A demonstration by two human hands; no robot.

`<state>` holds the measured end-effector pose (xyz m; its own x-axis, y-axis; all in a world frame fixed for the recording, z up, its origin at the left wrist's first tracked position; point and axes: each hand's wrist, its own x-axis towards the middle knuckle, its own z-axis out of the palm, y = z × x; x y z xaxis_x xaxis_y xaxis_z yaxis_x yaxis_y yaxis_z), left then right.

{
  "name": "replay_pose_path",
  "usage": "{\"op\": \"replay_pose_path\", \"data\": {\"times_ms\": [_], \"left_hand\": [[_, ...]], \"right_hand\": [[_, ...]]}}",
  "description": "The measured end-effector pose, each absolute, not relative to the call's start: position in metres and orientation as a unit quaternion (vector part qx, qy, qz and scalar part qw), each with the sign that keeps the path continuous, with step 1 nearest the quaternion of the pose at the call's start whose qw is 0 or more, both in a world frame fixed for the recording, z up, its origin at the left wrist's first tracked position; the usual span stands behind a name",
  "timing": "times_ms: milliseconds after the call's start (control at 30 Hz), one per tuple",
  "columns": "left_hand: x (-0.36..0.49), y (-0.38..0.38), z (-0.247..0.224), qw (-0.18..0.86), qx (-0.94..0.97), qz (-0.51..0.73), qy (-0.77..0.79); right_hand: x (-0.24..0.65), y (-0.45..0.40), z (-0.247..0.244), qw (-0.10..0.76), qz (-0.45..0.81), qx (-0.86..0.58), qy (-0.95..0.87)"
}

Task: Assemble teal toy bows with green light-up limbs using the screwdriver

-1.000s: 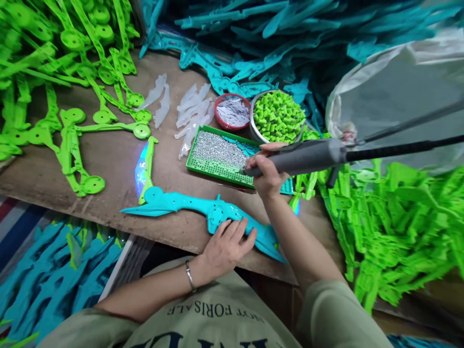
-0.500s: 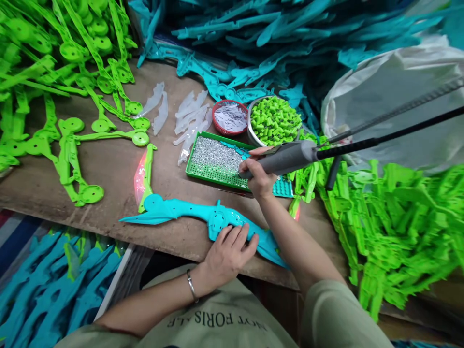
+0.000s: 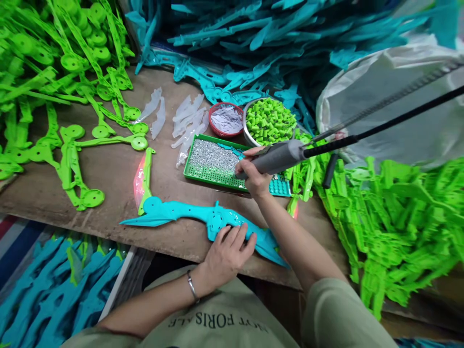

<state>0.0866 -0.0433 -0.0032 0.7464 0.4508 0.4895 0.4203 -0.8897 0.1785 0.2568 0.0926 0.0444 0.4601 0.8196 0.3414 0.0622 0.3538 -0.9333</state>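
Observation:
My right hand [image 3: 256, 179] is wrapped round a grey electric screwdriver [image 3: 275, 159], its tip end over the green tray [image 3: 213, 181] of small silvery screws [image 3: 212, 155]. A black cord and a coiled spring run from the tool's back end to the upper right. My left hand [image 3: 226, 253] lies palm down, fingers apart, across a blue plastic toy-bow body [image 3: 188, 209] flat on the table. Joined at its left end is a green limb with a translucent pink piece [image 3: 139, 181]. Another green limb [image 3: 293, 208] shows partly behind my right forearm.
A red basket of pale strips [image 3: 226, 131] and a metal bowl of green plugs [image 3: 270, 121] stand behind the tray. Clear plastic pieces [image 3: 188, 116] lie leftward. Green parts heap up left [image 3: 72, 63] and right [image 3: 391, 232], blue parts [image 3: 224, 29] at the back. A white sack [image 3: 380, 106] stands right.
The view has shifted slightly. Both hands keep nearly the same places, the right on the screwdriver over the tray, the left on the blue body.

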Motion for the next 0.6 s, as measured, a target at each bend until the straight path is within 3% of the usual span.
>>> {"op": "replay_pose_path", "data": {"times_ms": [267, 600], "left_hand": [[0.088, -0.041, -0.002, 0.042, 0.936, 0.267, 0.225], [0.086, -0.042, -0.004, 0.060, 0.936, 0.268, 0.221]], "right_hand": [[0.246, 0.032, 0.090, 0.703, 0.297, -0.465, -0.449], [0.235, -0.020, 0.070, 0.667, 0.380, -0.468, -0.437]]}}
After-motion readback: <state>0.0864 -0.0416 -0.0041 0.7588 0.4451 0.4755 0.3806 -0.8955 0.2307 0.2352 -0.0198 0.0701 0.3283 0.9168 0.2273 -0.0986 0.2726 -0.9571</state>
